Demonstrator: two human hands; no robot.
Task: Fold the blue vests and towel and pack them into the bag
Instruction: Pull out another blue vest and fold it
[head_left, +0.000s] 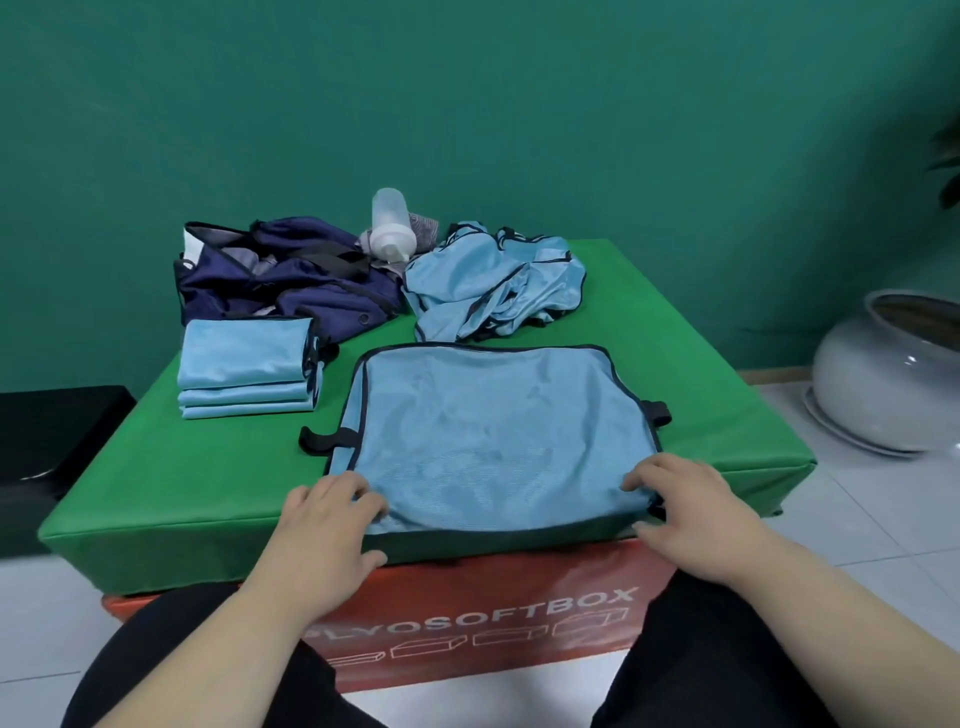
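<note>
On green bench (208, 478), flat vest (493, 431) lay spread at near edge. Grip on: left hand (332, 512) held near-left corner, right hand (680, 506) held near-right corner, fingers curled over hem. At left, folded vests (244, 364) stacked; behind, crumpled vests (493, 280) beside navy bag (280, 275) and bottle (392, 223).
</note>
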